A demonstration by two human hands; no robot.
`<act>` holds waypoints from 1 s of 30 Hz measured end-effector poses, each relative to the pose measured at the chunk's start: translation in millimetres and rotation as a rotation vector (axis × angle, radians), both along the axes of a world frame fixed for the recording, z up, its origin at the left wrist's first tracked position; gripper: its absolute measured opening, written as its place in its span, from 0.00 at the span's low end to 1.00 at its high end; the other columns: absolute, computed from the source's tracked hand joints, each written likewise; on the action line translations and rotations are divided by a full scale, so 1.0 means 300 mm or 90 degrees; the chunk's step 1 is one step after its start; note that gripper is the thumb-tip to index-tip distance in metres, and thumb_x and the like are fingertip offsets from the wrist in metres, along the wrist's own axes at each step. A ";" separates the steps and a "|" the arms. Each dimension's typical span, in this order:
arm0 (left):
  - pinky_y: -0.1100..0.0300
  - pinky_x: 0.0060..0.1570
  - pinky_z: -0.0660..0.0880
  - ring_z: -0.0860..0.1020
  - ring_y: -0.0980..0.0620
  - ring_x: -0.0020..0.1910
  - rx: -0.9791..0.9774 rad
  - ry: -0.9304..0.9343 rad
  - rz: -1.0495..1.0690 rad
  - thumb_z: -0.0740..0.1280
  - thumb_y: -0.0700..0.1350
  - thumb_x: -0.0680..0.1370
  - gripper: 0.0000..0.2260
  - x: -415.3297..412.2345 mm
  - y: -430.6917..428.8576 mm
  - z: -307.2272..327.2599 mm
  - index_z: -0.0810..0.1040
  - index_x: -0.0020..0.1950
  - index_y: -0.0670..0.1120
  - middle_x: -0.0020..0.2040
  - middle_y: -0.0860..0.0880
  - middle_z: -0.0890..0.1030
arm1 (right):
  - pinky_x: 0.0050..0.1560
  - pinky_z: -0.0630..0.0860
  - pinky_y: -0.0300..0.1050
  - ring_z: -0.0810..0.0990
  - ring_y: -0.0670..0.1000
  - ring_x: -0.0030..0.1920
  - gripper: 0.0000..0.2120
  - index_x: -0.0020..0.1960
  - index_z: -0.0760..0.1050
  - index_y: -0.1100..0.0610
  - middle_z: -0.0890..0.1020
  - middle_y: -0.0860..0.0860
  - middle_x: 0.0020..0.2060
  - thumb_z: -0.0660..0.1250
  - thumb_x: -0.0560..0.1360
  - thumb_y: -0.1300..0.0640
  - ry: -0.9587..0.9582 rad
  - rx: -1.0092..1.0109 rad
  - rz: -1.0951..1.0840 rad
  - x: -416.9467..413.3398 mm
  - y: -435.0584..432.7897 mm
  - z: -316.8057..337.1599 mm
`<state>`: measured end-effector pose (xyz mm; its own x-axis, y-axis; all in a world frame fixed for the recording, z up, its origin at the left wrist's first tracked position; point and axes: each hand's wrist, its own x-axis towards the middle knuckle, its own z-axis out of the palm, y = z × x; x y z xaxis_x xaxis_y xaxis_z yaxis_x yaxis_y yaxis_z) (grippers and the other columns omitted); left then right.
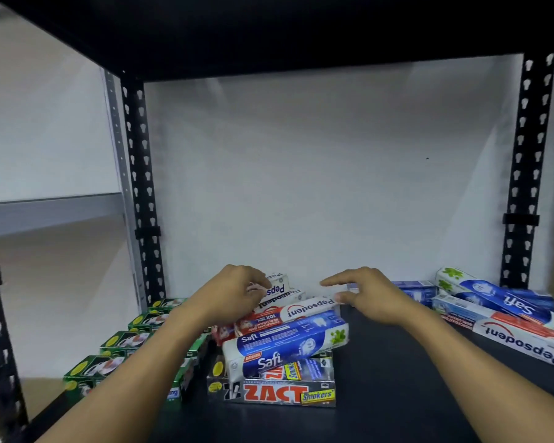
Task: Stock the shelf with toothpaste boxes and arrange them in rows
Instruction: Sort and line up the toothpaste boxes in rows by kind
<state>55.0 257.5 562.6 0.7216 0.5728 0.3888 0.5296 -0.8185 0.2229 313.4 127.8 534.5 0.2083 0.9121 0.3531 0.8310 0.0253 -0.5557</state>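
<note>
- A black shelf (397,394) holds toothpaste boxes; at its centre, a long Pepsodent box (307,308) lies on a pile above a Safi box (285,343) and 2 ZACT boxes (275,393).
- The left hand (234,292) curls its fingers against a rear Pepsodent box (277,287); whether it grips is unclear.
- The right hand (368,295) has its fingers spread apart, thumb touching the long Pepsodent box's end.
- Green boxes (119,343) line the left; more boxes (506,302) lie loosely at the right.
</note>
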 end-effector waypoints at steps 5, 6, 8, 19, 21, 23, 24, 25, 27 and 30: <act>0.55 0.66 0.72 0.75 0.55 0.64 0.027 0.023 -0.049 0.64 0.49 0.80 0.12 0.165 -0.080 -0.004 0.80 0.63 0.54 0.67 0.55 0.78 | 0.63 0.69 0.39 0.76 0.47 0.63 0.16 0.63 0.79 0.47 0.79 0.45 0.62 0.69 0.77 0.59 -0.038 0.043 -0.127 0.195 -0.149 -0.051; 0.54 0.66 0.72 0.75 0.55 0.64 0.033 0.029 -0.059 0.64 0.50 0.80 0.13 0.206 -0.098 -0.007 0.80 0.64 0.54 0.67 0.56 0.78 | 0.64 0.69 0.40 0.76 0.48 0.63 0.16 0.64 0.79 0.49 0.80 0.46 0.62 0.69 0.77 0.58 -0.057 0.052 -0.164 0.240 -0.178 -0.066; 0.52 0.68 0.71 0.73 0.55 0.67 0.041 0.042 -0.076 0.64 0.51 0.80 0.14 0.299 -0.128 -0.012 0.79 0.65 0.55 0.68 0.56 0.77 | 0.64 0.70 0.45 0.77 0.52 0.63 0.17 0.64 0.79 0.50 0.80 0.48 0.62 0.70 0.76 0.57 -0.094 0.072 -0.247 0.324 -0.236 -0.102; 0.50 0.64 0.72 0.73 0.47 0.66 0.022 0.243 -0.102 0.71 0.51 0.76 0.23 0.837 -0.167 -0.003 0.73 0.71 0.53 0.70 0.47 0.74 | 0.69 0.65 0.54 0.67 0.52 0.70 0.23 0.70 0.72 0.43 0.72 0.47 0.69 0.67 0.75 0.42 -0.286 -0.050 -0.483 0.594 -0.404 -0.215; 0.49 0.65 0.72 0.73 0.46 0.67 0.000 0.271 -0.080 0.71 0.49 0.77 0.26 0.923 -0.160 -0.011 0.70 0.74 0.52 0.71 0.47 0.72 | 0.65 0.67 0.51 0.66 0.53 0.68 0.21 0.68 0.74 0.43 0.71 0.48 0.67 0.66 0.76 0.42 -0.289 -0.062 -0.487 0.589 -0.419 -0.210; 0.50 0.66 0.72 0.71 0.45 0.69 -0.009 0.292 -0.047 0.69 0.46 0.77 0.27 0.995 -0.147 -0.033 0.67 0.76 0.50 0.73 0.47 0.70 | 0.66 0.67 0.52 0.65 0.55 0.69 0.22 0.69 0.71 0.43 0.68 0.50 0.68 0.65 0.76 0.43 -0.316 -0.092 -0.499 0.585 -0.433 -0.214; 0.49 0.66 0.72 0.71 0.45 0.69 -0.009 0.300 -0.030 0.67 0.44 0.78 0.27 1.024 -0.137 -0.048 0.66 0.77 0.49 0.74 0.46 0.69 | 0.66 0.67 0.52 0.65 0.55 0.69 0.22 0.70 0.70 0.42 0.67 0.51 0.70 0.65 0.76 0.43 -0.328 -0.102 -0.505 0.582 -0.438 -0.216; 0.49 0.66 0.71 0.70 0.44 0.69 -0.007 0.302 -0.011 0.65 0.42 0.78 0.27 1.049 -0.130 -0.065 0.65 0.77 0.48 0.74 0.46 0.68 | 0.66 0.67 0.53 0.65 0.56 0.69 0.23 0.70 0.70 0.42 0.67 0.52 0.71 0.65 0.76 0.44 -0.332 -0.106 -0.512 0.580 -0.445 -0.218; 0.45 0.67 0.70 0.70 0.41 0.69 -0.004 0.279 0.033 0.62 0.40 0.77 0.27 1.090 -0.126 -0.094 0.65 0.76 0.49 0.73 0.45 0.65 | 0.66 0.68 0.53 0.66 0.57 0.68 0.22 0.70 0.70 0.42 0.68 0.53 0.70 0.65 0.77 0.45 -0.328 -0.103 -0.521 0.579 -0.460 -0.220; 0.41 0.66 0.66 0.67 0.40 0.67 0.008 0.258 0.086 0.61 0.40 0.77 0.24 1.115 -0.156 -0.116 0.68 0.73 0.55 0.70 0.46 0.63 | 0.64 0.68 0.51 0.68 0.56 0.65 0.21 0.70 0.70 0.42 0.71 0.51 0.67 0.64 0.78 0.46 -0.338 -0.103 -0.522 0.580 -0.485 -0.225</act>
